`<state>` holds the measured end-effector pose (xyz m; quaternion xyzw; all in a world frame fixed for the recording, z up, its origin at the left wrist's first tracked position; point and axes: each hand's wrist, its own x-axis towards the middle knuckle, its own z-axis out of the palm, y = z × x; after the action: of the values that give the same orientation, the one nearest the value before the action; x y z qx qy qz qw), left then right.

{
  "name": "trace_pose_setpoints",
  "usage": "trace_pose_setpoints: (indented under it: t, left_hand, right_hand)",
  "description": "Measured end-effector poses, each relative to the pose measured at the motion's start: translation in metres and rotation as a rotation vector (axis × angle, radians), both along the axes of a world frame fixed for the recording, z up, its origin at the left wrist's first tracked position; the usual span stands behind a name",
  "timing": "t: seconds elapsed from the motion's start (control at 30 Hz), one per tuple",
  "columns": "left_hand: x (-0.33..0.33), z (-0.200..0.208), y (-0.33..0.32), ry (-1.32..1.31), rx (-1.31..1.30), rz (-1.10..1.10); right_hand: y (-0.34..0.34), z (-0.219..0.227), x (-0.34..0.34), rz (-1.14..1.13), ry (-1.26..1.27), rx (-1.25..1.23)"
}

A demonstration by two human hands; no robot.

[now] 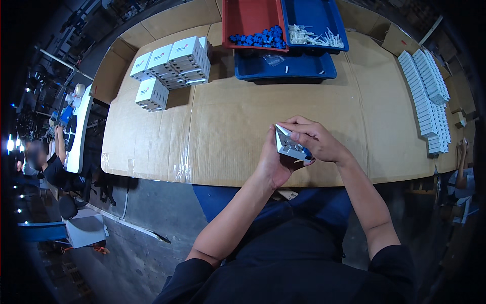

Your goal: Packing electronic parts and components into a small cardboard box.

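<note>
Above the near side of a cardboard-covered table (233,137), a worker's left hand (273,164) cradles a small white housing (291,149) while the right hand (321,143) grasps its edge, thumb near the open face. Firm left-hand support and light thumb pressure would likely serve best.

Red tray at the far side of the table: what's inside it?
Inside the red tray is a loose heap of small blue pieces at its near end, with bare red bottom beyond. Whatever lies beneath the heap's top layer is covered, and the picture's upper edge cuts off the far end.
</note>
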<state>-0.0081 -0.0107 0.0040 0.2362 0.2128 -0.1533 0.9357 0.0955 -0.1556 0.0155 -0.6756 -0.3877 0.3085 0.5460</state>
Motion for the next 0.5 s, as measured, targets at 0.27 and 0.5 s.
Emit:
trace_pose_setpoints:
  t: [0.27,0.5]
  left_hand:
    - [0.0,0.001,0.001,0.01,0.043,-0.002]
    - [-0.005,0.01,0.0,0.0,0.076,0.075]
  right_hand:
    - [-0.001,0.01,0.001,0.03,-0.036,-0.014]
    - [0.0,0.012,-0.017,0.011,-0.09,0.023]
